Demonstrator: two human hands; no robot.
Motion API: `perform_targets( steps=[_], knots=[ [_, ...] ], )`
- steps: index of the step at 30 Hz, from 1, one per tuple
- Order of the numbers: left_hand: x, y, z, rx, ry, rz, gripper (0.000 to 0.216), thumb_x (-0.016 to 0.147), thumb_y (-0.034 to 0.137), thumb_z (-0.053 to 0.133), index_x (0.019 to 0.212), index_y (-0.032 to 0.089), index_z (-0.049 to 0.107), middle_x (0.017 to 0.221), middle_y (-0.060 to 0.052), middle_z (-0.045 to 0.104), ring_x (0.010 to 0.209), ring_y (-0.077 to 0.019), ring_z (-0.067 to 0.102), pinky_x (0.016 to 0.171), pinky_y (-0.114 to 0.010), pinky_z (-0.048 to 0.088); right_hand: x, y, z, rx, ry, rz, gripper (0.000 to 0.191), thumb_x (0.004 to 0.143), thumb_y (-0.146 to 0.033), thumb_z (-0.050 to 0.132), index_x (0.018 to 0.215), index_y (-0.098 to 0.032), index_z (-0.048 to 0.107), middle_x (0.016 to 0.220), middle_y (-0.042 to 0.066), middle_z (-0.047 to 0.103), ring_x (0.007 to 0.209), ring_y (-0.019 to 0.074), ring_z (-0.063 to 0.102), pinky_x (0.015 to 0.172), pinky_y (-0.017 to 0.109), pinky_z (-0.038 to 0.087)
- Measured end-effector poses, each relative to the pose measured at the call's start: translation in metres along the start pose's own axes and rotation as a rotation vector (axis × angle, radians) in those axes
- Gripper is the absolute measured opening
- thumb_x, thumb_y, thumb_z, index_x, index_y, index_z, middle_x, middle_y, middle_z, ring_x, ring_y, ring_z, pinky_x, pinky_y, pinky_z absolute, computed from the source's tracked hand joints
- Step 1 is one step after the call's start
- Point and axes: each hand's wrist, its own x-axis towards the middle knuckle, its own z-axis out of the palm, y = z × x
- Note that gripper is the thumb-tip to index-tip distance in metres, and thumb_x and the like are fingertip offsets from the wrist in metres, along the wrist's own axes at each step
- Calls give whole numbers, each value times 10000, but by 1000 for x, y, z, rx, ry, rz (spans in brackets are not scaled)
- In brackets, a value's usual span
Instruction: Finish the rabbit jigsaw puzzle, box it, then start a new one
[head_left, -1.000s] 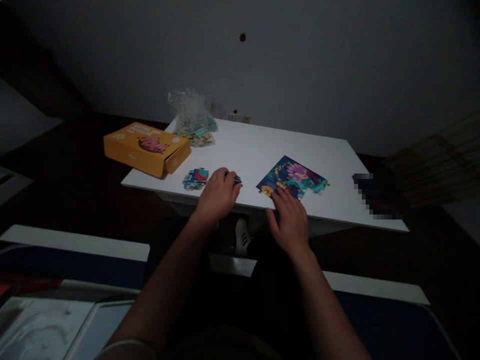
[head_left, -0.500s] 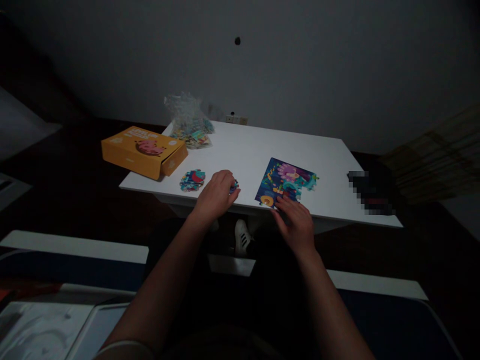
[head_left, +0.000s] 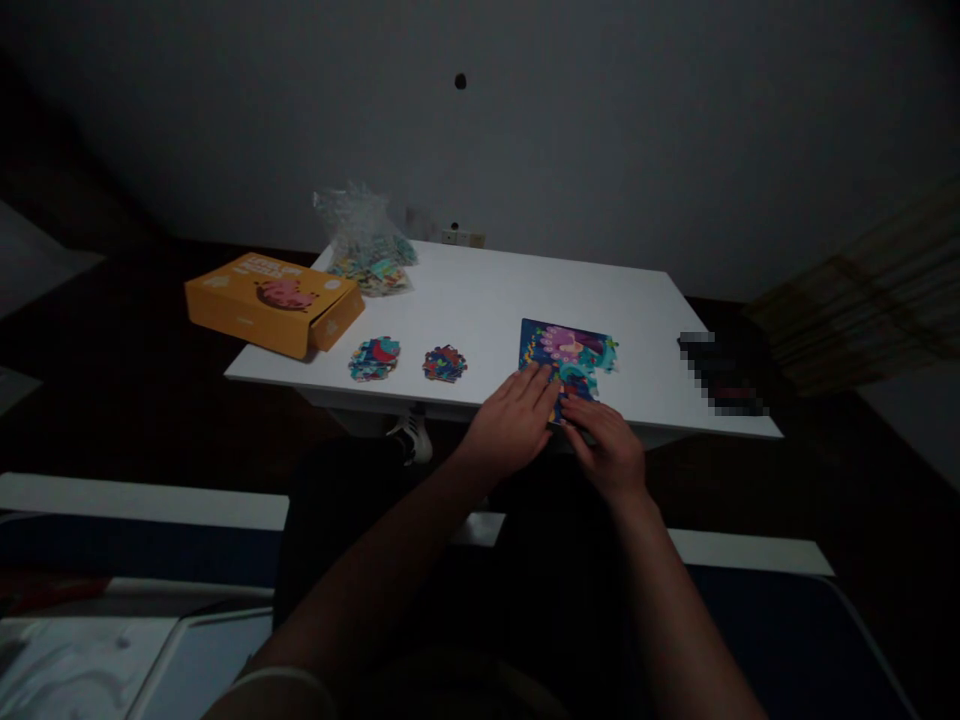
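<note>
While the left hand [head_left: 510, 425] and the right hand [head_left: 611, 450] are resting side by side at the near edge of the worktop [head_left: 480, 290], the part-joined puzzle [head_left: 562, 345] is lying beneath and just beyond their fingers, right of that edge's middle. Its ragged, stepped side is facing the worktop's right edge, with the right hand nearer to it; the left hand is covering the near left part. Its long axis is staying uncertain, since the hands are hiding the near side. The left hand is spreading palm down, fingers outstretched; the right hand is bending its fingers onto the puzzle. Whether either is gripping a piece, one cannot tell.

Two piles of loose pieces are lying along the near edge to the left: one mostly teal pile [head_left: 375, 360], one darker pile [head_left: 444, 364] nearer the left hand. One orange box [head_left: 274, 305] is jutting past the left edge, and clear plastic bagging [head_left: 364, 240] is standing at the far left corner, its bags not countable.
</note>
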Motion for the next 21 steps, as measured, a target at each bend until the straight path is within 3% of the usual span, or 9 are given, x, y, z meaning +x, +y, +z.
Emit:
perform_targets(
  steps=[5, 11, 14, 17, 21],
  knots=[
    [24, -3, 17, -86, -16, -55, 599, 1101, 184, 427, 1662, 52, 590, 1791, -288, 506, 1720, -443, 431, 1411, -678, 333, 3, 17, -9, 5, -82, 23, 236, 1134, -303, 679, 1288, -239, 847, 1335, 141, 874, 1268, 328, 846, 1105, 548, 700],
    [35, -6, 9, -227, -9, -59, 520, 1096, 192, 429, 1507, 47, 712, 1652, -331, 631, 1626, -483, 533, 1344, -705, 393, 15, 34, -15, 8, -110, 37, 296, 1162, -345, 616, 1321, -257, 848, 1314, 99, 885, 1182, 291, 874, 1048, 465, 718],
    [38, -9, 7, -326, 30, -93, 418, 1094, 217, 486, 1367, 121, 787, 1458, -298, 757, 1448, -469, 670, 1276, -691, 460, 25, 36, -16, -24, -102, 76, 295, 1159, -399, 616, 1284, -292, 860, 1266, 70, 899, 1129, 281, 884, 1001, 433, 719],
    [39, -12, 2, -447, 124, -118, 313, 1115, 314, 561, 1299, 233, 801, 1321, -199, 812, 1293, -395, 734, 1221, -627, 514, 33, 32, -16, -43, -59, 140, 306, 1147, -448, 620, 1255, -300, 866, 1226, 68, 906, 1093, 293, 888, 965, 438, 721],
    [38, -12, -8, -731, 282, -229, 313, 1153, 423, 554, 1302, 260, 775, 1322, -155, 800, 1219, -326, 750, 1171, -568, 565, 44, 17, -11, 43, 115, 308, 311, 1104, -501, 688, 1177, -260, 872, 1080, 91, 912, 908, 294, 888, 821, 422, 727]
  ],
)
